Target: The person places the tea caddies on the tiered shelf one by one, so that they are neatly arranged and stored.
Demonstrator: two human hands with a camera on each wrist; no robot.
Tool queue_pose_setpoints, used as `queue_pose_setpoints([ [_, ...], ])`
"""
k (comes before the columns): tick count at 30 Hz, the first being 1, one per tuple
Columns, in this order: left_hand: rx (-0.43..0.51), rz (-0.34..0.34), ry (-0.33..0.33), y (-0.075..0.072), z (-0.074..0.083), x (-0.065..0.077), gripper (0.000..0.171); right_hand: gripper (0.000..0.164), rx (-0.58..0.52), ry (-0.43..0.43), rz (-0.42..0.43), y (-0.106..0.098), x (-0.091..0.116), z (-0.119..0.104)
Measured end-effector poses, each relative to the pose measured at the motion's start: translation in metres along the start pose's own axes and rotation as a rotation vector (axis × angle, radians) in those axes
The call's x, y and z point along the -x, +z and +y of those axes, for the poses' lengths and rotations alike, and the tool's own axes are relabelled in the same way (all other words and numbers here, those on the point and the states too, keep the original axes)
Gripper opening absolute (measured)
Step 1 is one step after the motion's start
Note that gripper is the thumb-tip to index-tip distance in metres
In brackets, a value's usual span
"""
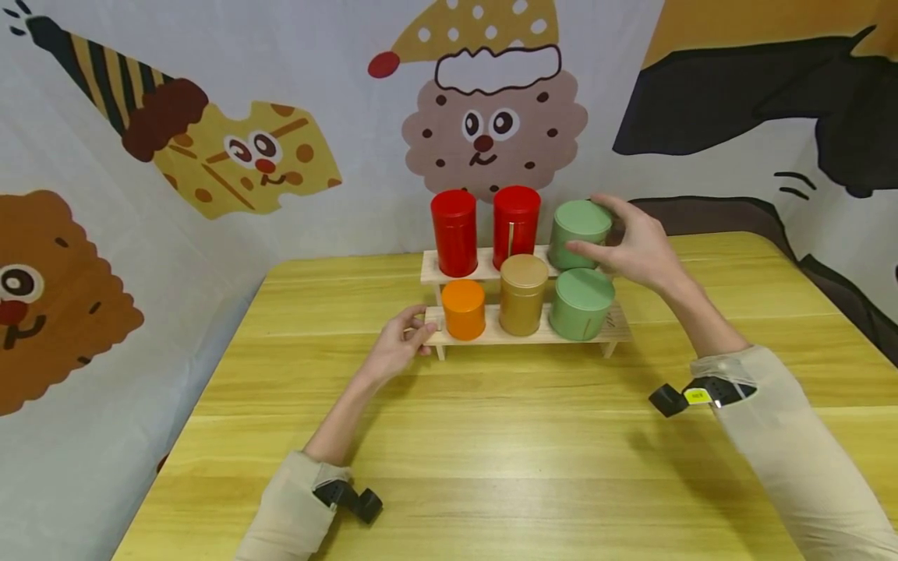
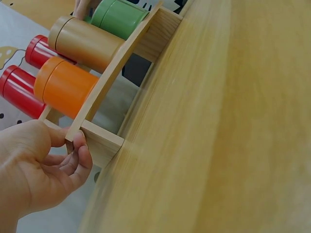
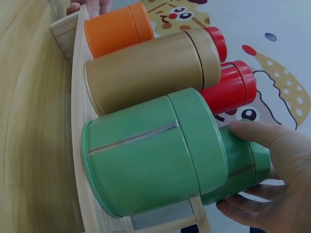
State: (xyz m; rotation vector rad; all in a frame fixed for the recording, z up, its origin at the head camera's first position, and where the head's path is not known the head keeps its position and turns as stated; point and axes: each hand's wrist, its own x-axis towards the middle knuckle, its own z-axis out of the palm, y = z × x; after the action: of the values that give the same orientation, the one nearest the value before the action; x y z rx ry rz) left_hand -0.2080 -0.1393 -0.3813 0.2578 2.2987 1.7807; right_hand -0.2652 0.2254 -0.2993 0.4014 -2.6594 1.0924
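A two-step wooden rack (image 1: pixel 491 335) bears several lidded tins. My left hand (image 1: pixel 394 349) holds the left end of its lower step, thumb and fingers at the board's edge in the left wrist view. My right hand (image 1: pixel 641 248) grips the rear green tin (image 1: pixel 571 234) at the right of the upper step, thumb on one side and fingers on the other. In front, on the lower step, stands a second green tin (image 3: pixel 141 150), partly covering the gripped one in the right wrist view. Beside it are a gold tin (image 1: pixel 523 300) and a shorter orange tin (image 1: pixel 464 312).
Two tall red tins, one at the left (image 1: pixel 454 234) and one in the middle (image 1: pixel 517 222), stand on the upper step. The rack sits toward the back of a wood-grain table (image 1: pixel 491 436). Behind hangs a pale cloth (image 1: pixel 337 70) printed with cartoon snacks.
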Motion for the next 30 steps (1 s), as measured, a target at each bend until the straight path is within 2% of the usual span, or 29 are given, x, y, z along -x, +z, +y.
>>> queue_pose_setpoints([
  [12,0.003,-0.007,0.008,0.001,-0.001,-0.001,0.054,0.086,-0.043,0.017,-0.032,-0.003,0.008,0.003],
  [19,-0.008,0.009,0.011,0.0,-0.002,-0.002,0.053,0.084,-0.102,0.006,-0.02,-0.005,0.014,0.009],
  [26,-0.111,0.096,0.07,-0.004,-0.031,-0.017,0.047,0.083,-0.123,0.023,-0.029,-0.007,0.021,0.016],
  [30,-0.163,0.142,0.134,-0.007,-0.026,-0.016,0.045,0.081,-0.122,0.021,-0.021,-0.008,0.025,0.019],
])
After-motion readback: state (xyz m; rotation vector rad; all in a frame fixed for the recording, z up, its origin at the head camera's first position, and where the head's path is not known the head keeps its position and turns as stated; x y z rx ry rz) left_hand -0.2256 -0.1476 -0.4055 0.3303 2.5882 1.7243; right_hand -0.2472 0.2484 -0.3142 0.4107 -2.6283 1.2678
